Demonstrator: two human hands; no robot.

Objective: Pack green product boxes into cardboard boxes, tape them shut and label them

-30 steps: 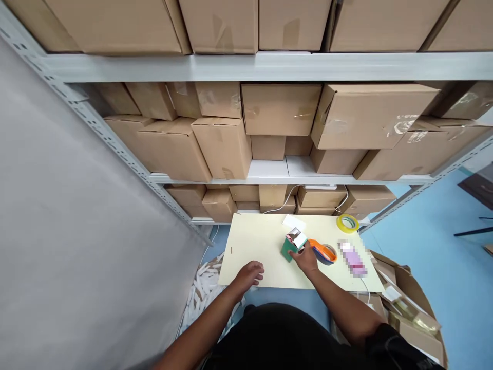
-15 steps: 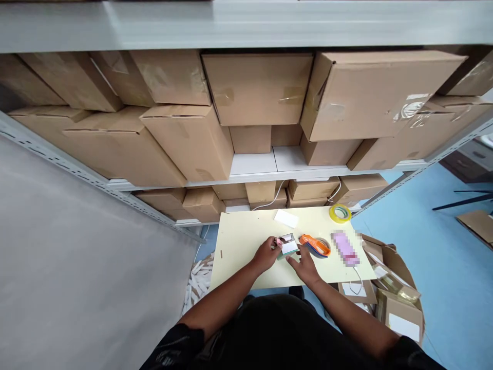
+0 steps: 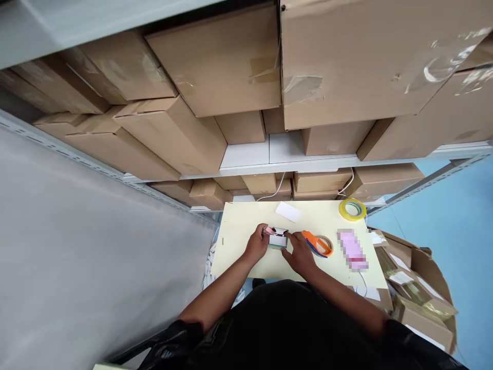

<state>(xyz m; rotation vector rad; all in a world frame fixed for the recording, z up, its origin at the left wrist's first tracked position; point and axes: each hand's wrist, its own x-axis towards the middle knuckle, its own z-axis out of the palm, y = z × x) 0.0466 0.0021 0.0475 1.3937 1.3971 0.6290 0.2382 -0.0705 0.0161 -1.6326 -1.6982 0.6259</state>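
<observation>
A small open box (image 3: 278,240), white with a green edge, is between my two hands over the pale yellow table top (image 3: 236,262). My left hand (image 3: 257,242) is closed at the box's left side, with a small pink item (image 3: 269,230) at its fingertips by the opening. What the pink item is, I cannot make out. My right hand (image 3: 301,254) grips the box's right side, fingers at the upper corner and thumb low. Just right of that hand lies an orange and blue tape dispenser (image 3: 318,244).
A white card (image 3: 288,211) lies at the table's back. A yellow tape roll (image 3: 352,209) and a blurred pink, phone-like object (image 3: 352,250) with a cable sit on the right. Shelves of cardboard boxes (image 3: 231,67) rise ahead; a large carton (image 3: 419,257) holds parcels at right.
The camera view has tilted and come closer to the shelves. The small box has turned squarer to me, and the pink item now shows more at its upper left. Both hands stay on it.
</observation>
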